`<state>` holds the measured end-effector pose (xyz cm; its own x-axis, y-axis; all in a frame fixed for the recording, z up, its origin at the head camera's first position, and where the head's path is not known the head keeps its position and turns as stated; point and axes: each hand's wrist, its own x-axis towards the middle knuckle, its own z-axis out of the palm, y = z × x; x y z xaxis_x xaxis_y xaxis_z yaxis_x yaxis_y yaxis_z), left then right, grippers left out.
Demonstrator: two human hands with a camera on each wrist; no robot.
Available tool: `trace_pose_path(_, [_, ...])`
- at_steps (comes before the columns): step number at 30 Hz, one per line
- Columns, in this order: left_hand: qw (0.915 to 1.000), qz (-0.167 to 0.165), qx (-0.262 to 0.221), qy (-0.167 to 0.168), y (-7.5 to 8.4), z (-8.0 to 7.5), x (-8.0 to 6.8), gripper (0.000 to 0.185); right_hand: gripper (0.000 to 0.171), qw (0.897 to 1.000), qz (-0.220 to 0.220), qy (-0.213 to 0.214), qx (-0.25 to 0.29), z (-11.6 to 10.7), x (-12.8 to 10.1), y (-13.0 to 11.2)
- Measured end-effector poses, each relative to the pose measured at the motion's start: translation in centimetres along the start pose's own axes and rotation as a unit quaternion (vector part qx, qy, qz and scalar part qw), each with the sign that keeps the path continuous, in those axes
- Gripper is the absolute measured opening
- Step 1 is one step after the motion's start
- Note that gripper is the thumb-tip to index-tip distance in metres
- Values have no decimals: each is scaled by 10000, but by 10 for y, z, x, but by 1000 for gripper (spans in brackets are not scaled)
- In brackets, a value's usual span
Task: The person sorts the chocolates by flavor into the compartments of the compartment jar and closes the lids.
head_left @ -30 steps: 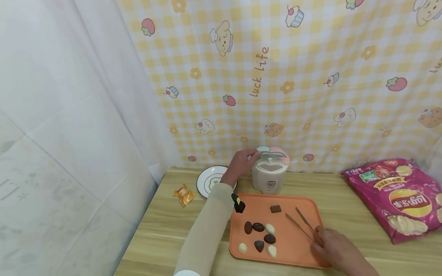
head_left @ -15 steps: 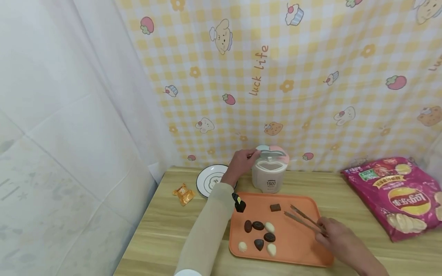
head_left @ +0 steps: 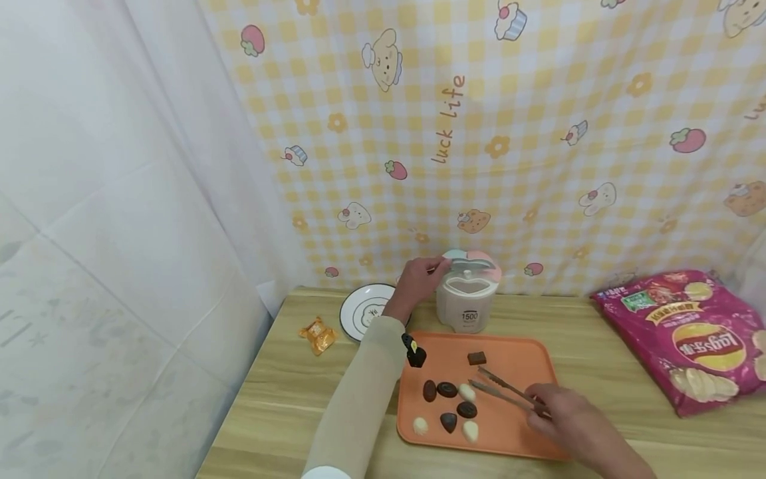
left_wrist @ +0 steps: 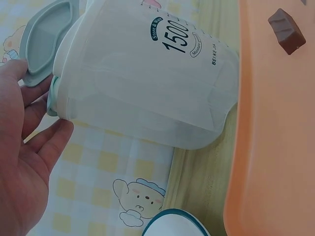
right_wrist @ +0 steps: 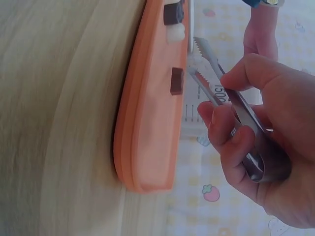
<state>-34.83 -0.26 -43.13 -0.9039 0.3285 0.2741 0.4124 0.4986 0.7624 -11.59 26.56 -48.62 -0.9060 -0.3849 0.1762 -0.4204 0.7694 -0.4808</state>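
Observation:
My left hand (head_left: 417, 285) holds up the hinged green flap (left_wrist: 42, 49) of a translucent storage container (head_left: 457, 307); its thumb lies on the flap and the other fingers touch the lid's edge. "1500" is printed on the container's front. In my right hand (head_left: 571, 419) is a pair of metal tongs (head_left: 505, 391), with serrated tips apart and nothing between them. Those tips are over the orange tray (head_left: 509, 447), close to a white chocolate (head_left: 467, 393). A brown block of chocolate (head_left: 477, 358) lies alone near the tray's back edge, and several dark and white chocolates (head_left: 467, 410) sit at the left.
Behind the left forearm a white plate (head_left: 359, 313) with a dark rim is partly covered. An orange wrapped snack (head_left: 319, 336) lies left of it. At the right rests a large purple chip bag (head_left: 676, 332). A yellow checked curtain (head_left: 509, 133) hangs behind the table.
The tongs have swung left, away from the brown block and toward the white and dark chocolates; my right hand has shifted slightly. My left hand still holds the flap.

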Motion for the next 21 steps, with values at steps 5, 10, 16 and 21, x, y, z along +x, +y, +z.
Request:
trace_pose_path(5, [9999,-124,-44,-17,2,1,1,43,20,9999,-132,42,-68,3,0,-6])
trace_pose_path(10, [9998,-161,-120,3,2,1,1,44,18,9998,-24,68,-184,8,-2,-8])
trace_pose_path(16, [9997,-218,-103,54,2,2,1,45,19,9995,-27,-31,-315,12,-4,-8])
trace_pose_path(21, [9997,-215,-69,94,1,3,2,43,23,9986,193,-281,-411,11,-3,-10])
